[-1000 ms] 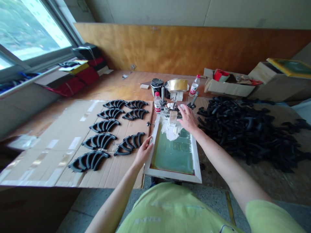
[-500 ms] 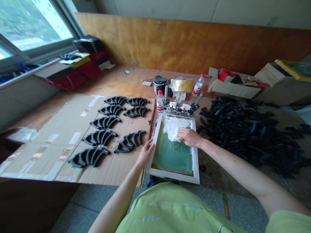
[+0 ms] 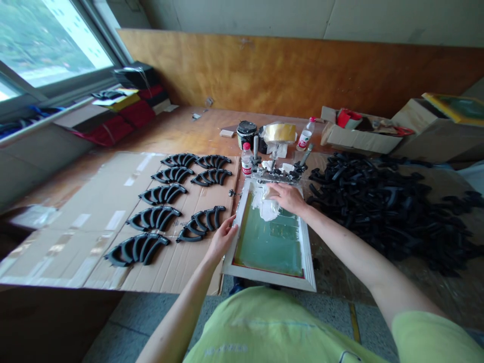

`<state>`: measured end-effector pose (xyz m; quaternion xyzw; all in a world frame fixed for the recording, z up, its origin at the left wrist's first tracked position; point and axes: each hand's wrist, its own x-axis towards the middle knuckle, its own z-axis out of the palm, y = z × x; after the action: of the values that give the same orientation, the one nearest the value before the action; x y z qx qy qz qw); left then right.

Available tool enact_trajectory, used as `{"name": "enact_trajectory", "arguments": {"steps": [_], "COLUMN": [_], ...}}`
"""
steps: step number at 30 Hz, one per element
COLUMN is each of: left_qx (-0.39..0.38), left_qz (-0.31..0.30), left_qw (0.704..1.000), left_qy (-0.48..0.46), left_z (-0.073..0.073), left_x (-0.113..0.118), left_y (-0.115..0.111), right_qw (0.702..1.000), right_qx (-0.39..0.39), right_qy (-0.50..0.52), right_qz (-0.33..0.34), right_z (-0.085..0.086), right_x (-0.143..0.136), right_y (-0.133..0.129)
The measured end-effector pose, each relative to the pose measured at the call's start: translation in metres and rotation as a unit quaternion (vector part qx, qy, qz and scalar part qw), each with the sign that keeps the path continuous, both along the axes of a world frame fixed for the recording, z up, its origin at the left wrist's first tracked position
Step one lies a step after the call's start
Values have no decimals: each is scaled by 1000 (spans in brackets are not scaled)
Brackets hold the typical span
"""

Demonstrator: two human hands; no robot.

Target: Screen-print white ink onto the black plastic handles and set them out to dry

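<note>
A screen printing frame (image 3: 309, 262) with white wooden sides and a green mesh lies in front of me, its far end under a metal hinge clamp (image 3: 278, 175). White ink (image 3: 269, 212) is spread thickly over the mesh's far part. My left hand (image 3: 224, 237) grips the frame's left side, thumb on top. Over the ink, my right hand (image 3: 288, 197) holds a small white piece smeared with ink near the clamp; its exact kind is hidden by fingers and ink.
Rows of black curved parts (image 3: 159, 218) lie on cardboard (image 3: 91, 252) at left. A heap of black parts (image 3: 385, 212) fills the right. Behind the clamp stand an ink tub (image 3: 246, 135), two bottles (image 3: 305, 133) and a tape roll (image 3: 280, 133). An open carton (image 3: 363, 138) sits at back right.
My right hand has moved away from me over the mesh, toward the clamp, with the white piece. The frame's near end looks slightly larger and closer; my left hand stays on its side.
</note>
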<state>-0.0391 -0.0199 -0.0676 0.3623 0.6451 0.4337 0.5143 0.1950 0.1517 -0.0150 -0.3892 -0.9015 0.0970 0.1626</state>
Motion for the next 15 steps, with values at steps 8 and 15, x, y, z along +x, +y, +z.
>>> {"name": "enact_trajectory", "arguments": {"steps": [8,15], "left_qx": [88,200], "left_qz": [34,76], "left_qw": [995,971], "left_qy": [-43,-110], "left_z": [99,128], "left_x": [2,16], "left_y": [36,89], "right_qw": [960,982], "right_qx": [-43,-105], "right_qy": [102,51], "right_qz": [-257,-149], "right_z": [28,-55], "right_x": [67,72], "right_y": [62,-12]}}
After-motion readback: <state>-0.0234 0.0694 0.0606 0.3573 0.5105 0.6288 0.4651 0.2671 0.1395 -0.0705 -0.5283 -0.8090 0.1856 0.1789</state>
